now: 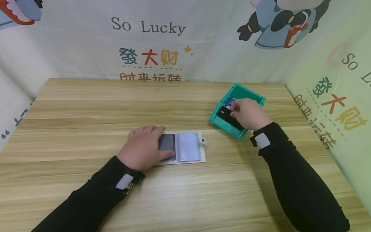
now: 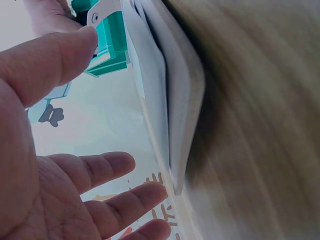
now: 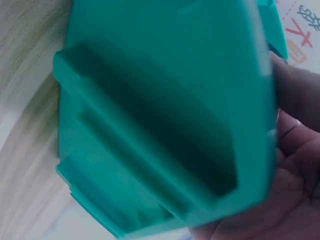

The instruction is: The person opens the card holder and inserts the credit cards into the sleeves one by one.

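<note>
A white-edged card holder (image 1: 189, 146) lies unfolded on the table, with clear sleeves on its right half and a dark card or sleeve at its left. My left hand (image 1: 145, 148) rests over the holder's left half, thumb across the dark part and fingers extended. In the left wrist view those fingers (image 2: 120, 205) spread beside the holder's edge (image 2: 185, 100). To the right, my right hand (image 1: 249, 112) reaches into a green plastic bin (image 1: 214, 117). Its thumb and fingertips pinch at a black card (image 1: 229, 116); a blue card (image 1: 231, 102) shows just behind.
The wood-grain table (image 1: 87, 106) runs back to a printed cloth backdrop (image 1: 150, 32), with another cloth wall (image 1: 342, 90) along the right. The bin's outer wall (image 3: 165, 125) fills most of the right wrist view. A snap strap (image 1: 204, 142) sticks out from the holder's right edge.
</note>
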Demonstrator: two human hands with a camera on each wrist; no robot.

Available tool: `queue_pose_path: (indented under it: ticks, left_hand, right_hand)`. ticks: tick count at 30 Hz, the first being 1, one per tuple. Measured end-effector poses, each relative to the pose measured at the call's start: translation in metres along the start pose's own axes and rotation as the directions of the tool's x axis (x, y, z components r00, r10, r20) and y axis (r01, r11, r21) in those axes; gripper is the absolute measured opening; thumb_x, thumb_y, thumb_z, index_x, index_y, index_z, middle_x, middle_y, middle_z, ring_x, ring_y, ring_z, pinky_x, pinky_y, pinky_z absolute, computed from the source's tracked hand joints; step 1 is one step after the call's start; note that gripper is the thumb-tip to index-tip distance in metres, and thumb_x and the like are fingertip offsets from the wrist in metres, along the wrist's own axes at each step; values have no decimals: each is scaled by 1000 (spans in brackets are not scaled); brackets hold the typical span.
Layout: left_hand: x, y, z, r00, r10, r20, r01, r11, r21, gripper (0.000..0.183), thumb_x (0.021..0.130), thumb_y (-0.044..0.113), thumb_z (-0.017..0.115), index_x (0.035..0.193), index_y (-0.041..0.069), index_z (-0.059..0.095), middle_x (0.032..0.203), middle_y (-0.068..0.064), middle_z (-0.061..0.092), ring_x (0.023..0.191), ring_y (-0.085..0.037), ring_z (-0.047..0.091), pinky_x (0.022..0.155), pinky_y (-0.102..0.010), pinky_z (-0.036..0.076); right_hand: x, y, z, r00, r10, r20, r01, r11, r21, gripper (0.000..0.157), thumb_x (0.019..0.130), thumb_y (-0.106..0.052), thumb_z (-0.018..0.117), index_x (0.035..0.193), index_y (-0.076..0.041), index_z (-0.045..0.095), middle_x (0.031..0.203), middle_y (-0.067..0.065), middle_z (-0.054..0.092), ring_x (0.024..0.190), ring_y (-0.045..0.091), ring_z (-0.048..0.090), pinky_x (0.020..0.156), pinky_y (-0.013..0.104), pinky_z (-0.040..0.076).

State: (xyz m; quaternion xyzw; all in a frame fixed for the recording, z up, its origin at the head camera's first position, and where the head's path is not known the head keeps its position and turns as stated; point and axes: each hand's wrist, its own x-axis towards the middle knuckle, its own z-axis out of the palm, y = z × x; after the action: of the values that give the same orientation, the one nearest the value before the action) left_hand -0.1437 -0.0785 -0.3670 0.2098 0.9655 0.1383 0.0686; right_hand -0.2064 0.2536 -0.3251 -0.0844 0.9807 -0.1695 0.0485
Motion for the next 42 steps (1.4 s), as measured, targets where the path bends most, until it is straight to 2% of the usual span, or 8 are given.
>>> queue_pose_path:
  ticks: [5, 14, 21, 28, 31, 34, 38, 42]
  left_hand:
    - [0, 0, 0, 1000, -1, -3, 1, 1000, -11, 86, 78, 65, 61, 140, 8, 41, 136, -16, 44, 122, -35, 33, 96, -60, 28]
    - [2, -1, 1, 1000, 5, -19, -5, 1000, -31, 84, 80, 65, 58, 140, 8, 41, 135, -15, 45, 121, -34, 35, 96, -60, 28]
    - [2, -1, 0, 999, 4, -48, -8, 997, -71, 83, 81, 63, 59, 141, 8, 39, 136, -14, 46, 122, -33, 36, 97, -60, 28]
    - [4, 1, -1, 996, -9, -94, -9, 982, -187, 82, 83, 58, 60, 143, 9, 36, 131, -10, 52, 120, -27, 41, 97, -57, 29]
    - [6, 2, -1, 994, -14, -109, -12, 971, -238, 83, 83, 57, 60, 145, 9, 32, 127, -9, 56, 120, -25, 41, 99, -56, 28]
    - [7, 3, -2, 993, -19, -114, -13, 962, -272, 85, 84, 57, 60, 147, 9, 28, 126, -8, 57, 120, -24, 42, 101, -57, 26]
    - [9, 6, -4, 994, -22, -106, -14, 946, -323, 88, 82, 61, 59, 148, 12, 25, 125, -5, 56, 114, -23, 47, 98, -53, 36]
    - [12, 12, -4, 995, -9, -98, -32, 911, -411, 88, 83, 60, 59, 149, 16, 21, 124, -3, 57, 109, -20, 51, 89, -47, 46]
  right_hand:
    - [-9, -2, -5, 998, 22, -64, -20, 999, 37, 19, 94, -12, 55, 106, 1, 64, 97, 17, 63, 81, 26, 55, 70, 43, 48]
    - [-24, -16, -17, 981, 27, -192, -2, 992, 128, 21, 96, -15, 53, 104, 1, 64, 95, 16, 64, 76, 25, 54, 65, 41, 47]
    - [-28, -34, -5, 959, 16, -282, 46, 976, 214, 20, 94, -21, 58, 100, -5, 68, 90, 9, 68, 71, 18, 55, 59, 37, 45]
    - [-25, -51, 17, 973, 49, -226, 45, 918, 393, 21, 93, -27, 59, 101, -9, 68, 89, 3, 66, 78, 16, 51, 63, 36, 44]
    - [-24, -57, 25, 980, 58, -188, 31, 897, 440, 22, 93, -27, 59, 102, -9, 67, 90, 2, 67, 82, 15, 52, 66, 35, 46]
    - [-23, -62, 32, 986, 54, -158, 28, 878, 478, 21, 93, -26, 59, 102, -9, 67, 88, 2, 67, 78, 15, 55, 64, 34, 48]
    - [-23, -70, 40, 994, 52, -95, 13, 813, 582, 18, 94, -22, 58, 102, -8, 66, 89, 4, 67, 73, 16, 60, 66, 36, 52]
    - [-26, -77, 48, 999, 31, -39, 3, 744, 668, 17, 95, -19, 56, 104, -7, 65, 93, 6, 67, 74, 17, 61, 72, 36, 54]
